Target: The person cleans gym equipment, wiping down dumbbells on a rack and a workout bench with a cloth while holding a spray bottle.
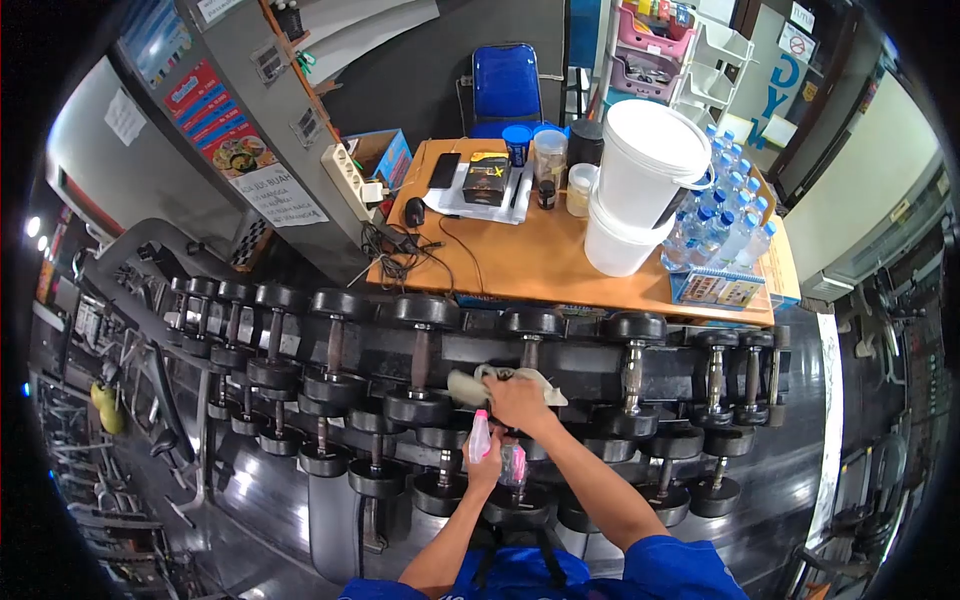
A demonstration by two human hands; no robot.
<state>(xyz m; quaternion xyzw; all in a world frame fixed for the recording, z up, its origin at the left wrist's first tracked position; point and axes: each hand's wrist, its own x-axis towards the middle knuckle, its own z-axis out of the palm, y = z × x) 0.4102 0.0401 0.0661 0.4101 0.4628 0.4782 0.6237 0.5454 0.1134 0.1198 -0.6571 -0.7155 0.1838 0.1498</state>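
Note:
My left hand (484, 462) is closed around a small clear spray bottle with a pink top (480, 436), low in front of me at the dumbbell rack. My right hand (518, 402) presses a pale cloth (468, 387) on a black dumbbell (532, 323) in the upper row. The cloth spreads out on both sides of the hand and hides part of that dumbbell. Just right of my left hand, a second pink and clear object (515, 464) shows over the lower row; what it rests on is unclear.
Black dumbbells (422, 350) fill two rack rows. Behind them, a wooden desk (520, 262) holds white buckets (652, 165), water bottles (718, 225), a phone (444, 170), a black box (487, 180) and cables. A blue chair (506, 85) stands beyond.

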